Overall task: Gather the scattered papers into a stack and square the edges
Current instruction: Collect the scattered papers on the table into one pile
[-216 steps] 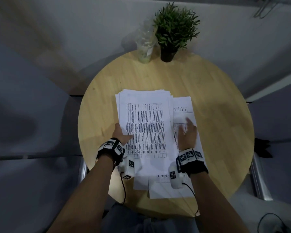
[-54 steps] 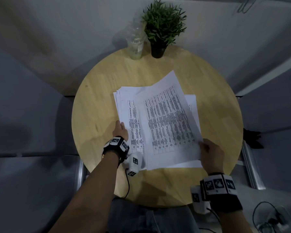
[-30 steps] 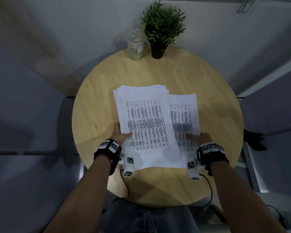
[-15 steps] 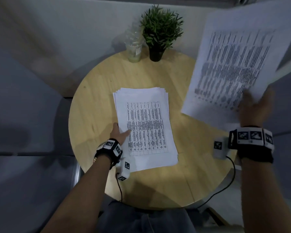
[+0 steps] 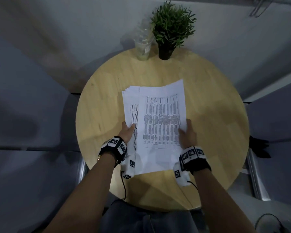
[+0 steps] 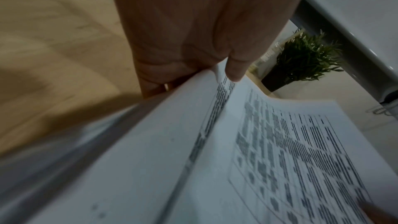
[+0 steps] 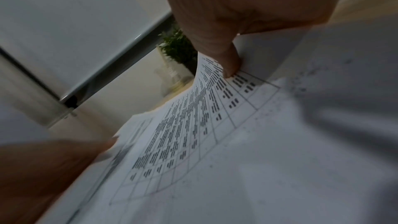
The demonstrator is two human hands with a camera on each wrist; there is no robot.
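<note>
A stack of white printed papers (image 5: 130, 105) lies in the middle of the round wooden table (image 5: 217, 128). My left hand (image 5: 128, 132) grips the stack's left edge, thumb (image 6: 233, 69) on top and fingers underneath. My right hand (image 5: 186, 133) pinches the right edge of a top sheet (image 5: 161, 118) with a printed table, thumb (image 7: 228, 64) on the print. That sheet lies over the stack, shifted right, its far right corner curled up. In the wrist views the papers (image 6: 258, 159) (image 7: 215, 142) fill the lower part.
A potted green plant (image 5: 171, 26) and a clear plastic cup (image 5: 144, 46) stand at the table's far edge. Bare wood surrounds the papers. A dark object (image 5: 259, 147) lies off the table's right side, and a cable (image 5: 269, 222) on the floor.
My right hand, which held the sheet high at the right half a second ago, has brought it down onto the stack. The left hand has stayed on the stack's left edge.
</note>
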